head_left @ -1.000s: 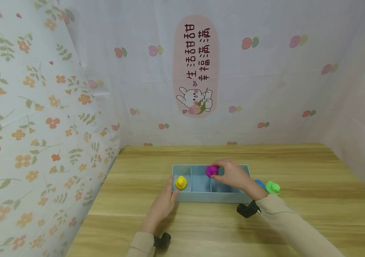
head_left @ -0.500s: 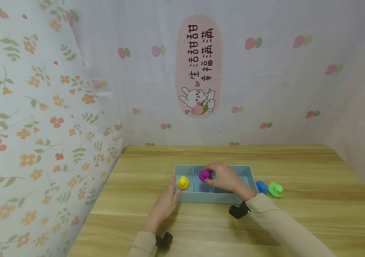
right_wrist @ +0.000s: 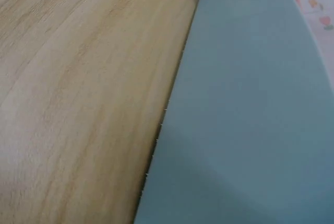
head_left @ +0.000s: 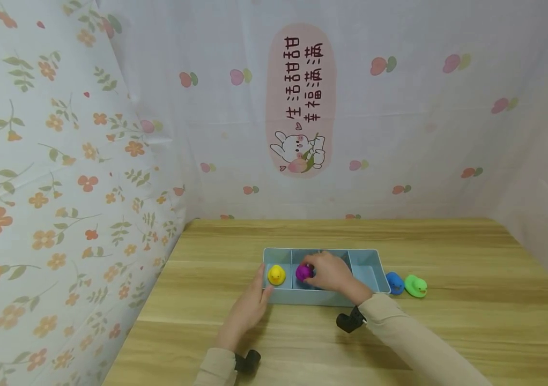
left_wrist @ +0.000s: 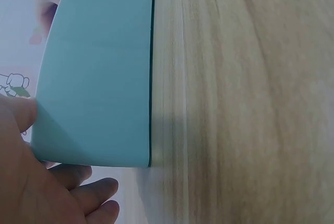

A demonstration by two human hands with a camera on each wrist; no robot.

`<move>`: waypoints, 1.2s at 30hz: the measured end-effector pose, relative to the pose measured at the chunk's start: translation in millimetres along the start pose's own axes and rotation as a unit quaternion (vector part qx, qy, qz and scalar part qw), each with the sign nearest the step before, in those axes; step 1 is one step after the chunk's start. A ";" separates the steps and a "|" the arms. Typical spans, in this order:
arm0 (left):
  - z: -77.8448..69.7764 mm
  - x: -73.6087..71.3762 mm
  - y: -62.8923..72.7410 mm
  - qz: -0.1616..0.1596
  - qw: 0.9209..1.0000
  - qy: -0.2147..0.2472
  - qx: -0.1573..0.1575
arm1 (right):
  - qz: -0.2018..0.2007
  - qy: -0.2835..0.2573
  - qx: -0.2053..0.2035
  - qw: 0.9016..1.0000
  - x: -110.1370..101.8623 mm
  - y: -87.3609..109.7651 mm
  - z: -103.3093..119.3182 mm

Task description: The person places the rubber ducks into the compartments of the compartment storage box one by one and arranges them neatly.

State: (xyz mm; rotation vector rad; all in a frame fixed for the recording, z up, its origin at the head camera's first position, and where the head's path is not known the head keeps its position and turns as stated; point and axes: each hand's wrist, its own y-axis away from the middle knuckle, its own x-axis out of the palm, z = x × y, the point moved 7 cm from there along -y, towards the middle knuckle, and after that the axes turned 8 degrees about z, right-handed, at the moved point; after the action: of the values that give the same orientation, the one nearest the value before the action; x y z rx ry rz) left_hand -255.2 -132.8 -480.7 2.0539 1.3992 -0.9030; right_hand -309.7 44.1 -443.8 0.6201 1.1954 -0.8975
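A light blue divided box lies lengthwise on the table, its long wall facing the left wrist camera. My left hand holds the near left corner; in the left wrist view the thumb is at the top edge and the fingers bend round the end wall. My right hand pinches a purple rubber duck down inside the second compartment from the left. The leftmost compartment contains a yellow rubber duck. The right wrist view is mostly box wall and table; the right fingers are hidden there.
Just right of the box, a blue rubber duck and a green rubber duck sit side by side on the wooden table. Patterned cloth hangs behind the table and along its left.
My right hand has carried the purple duck left, from above the divider, and lowered it into the second compartment. The blue duck shows more fully. My left hand keeps its place at the box corner.
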 end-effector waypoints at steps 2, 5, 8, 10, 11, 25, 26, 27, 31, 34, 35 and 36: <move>0.4 0.3 0.0 0.001 1.000 0.001 -0.001 | 0.004 0.017 0.007 1.000 2.6 -0.6 -0.5; 1.1 0.6 0.1 0.001 1.000 0.001 -0.002 | 0.009 0.029 0.022 0.999 5.0 -2.3 -1.6; 1.3 0.6 0.6 0.002 1.000 -0.001 -0.004 | 0.019 0.037 0.038 0.998 6.2 -4.9 -2.3; 1.2 0.5 0.9 0.003 1.000 -0.004 -0.005 | 0.025 0.042 0.047 0.998 6.7 -6.5 -2.3; 0.9 0.4 1.1 0.003 1.000 -0.005 -0.004 | 0.029 0.046 0.051 0.997 7.2 -7.3 -2.2; 1.5 0.2 0.3 0.009 1.000 0.001 -0.010 | 0.073 0.049 0.077 0.993 9.1 -11.7 1.2; 1.5 0.4 0.2 0.009 1.000 0.001 -0.011 | 0.075 0.049 0.077 0.993 8.7 -11.6 1.4; 1.6 0.5 0.1 0.010 1.000 0.001 -0.012 | 0.077 0.049 0.078 0.993 8.8 -11.5 1.4; 2.2 1.2 0.2 0.012 1.000 0.001 -0.015 | 0.085 0.051 0.080 0.992 9.3 -11.5 0.7; 3.1 1.7 0.2 0.012 1.000 0.001 -0.015 | 0.084 0.048 0.080 0.992 7.6 -11.5 1.0; 3.4 1.9 0.1 0.011 1.000 0.001 -0.014 | 0.082 0.045 0.080 0.992 6.3 -11.3 1.2; 3.6 1.9 -0.1 0.011 1.000 0.001 -0.013 | 0.080 0.044 0.081 0.993 4.9 -11.2 1.3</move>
State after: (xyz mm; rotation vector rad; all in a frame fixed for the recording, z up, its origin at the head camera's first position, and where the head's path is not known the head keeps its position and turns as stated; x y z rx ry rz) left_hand -255.7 -134.2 -484.6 2.0475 1.3798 -0.8702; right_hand -318.0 36.0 -447.6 0.8824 1.1415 -0.8428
